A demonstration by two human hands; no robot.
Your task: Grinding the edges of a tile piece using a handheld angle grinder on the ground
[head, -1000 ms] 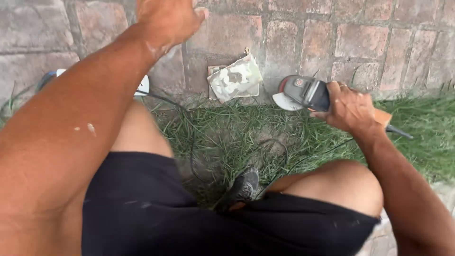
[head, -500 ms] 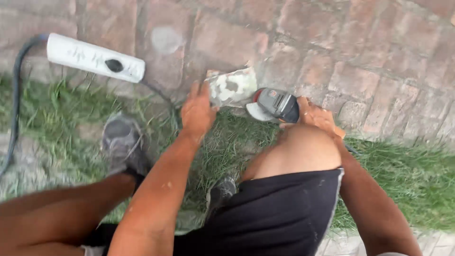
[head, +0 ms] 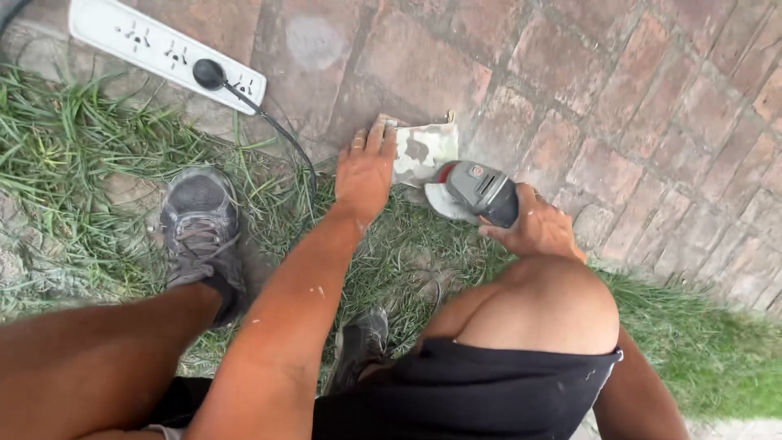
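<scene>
Two hands work at the brick edge. My left hand [head: 366, 171] lies flat, fingers together, on a mottled tile piece [head: 423, 151]; my right hand [head: 533, 228], at four o'clock from it, wraps the grey angle grinder [head: 481, 191], disc beside the piece. I'd judge firm downward pressure matters, fingers away from the disc. Brick paving [head: 611, 98] meets grass [head: 73, 138]; a white power strip [head: 155, 49] lies at ten o'clock.

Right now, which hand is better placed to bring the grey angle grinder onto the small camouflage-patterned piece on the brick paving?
Right hand: it already grips the grey angle grinder. Left hand lies flat holding the camouflage-patterned piece.
</scene>
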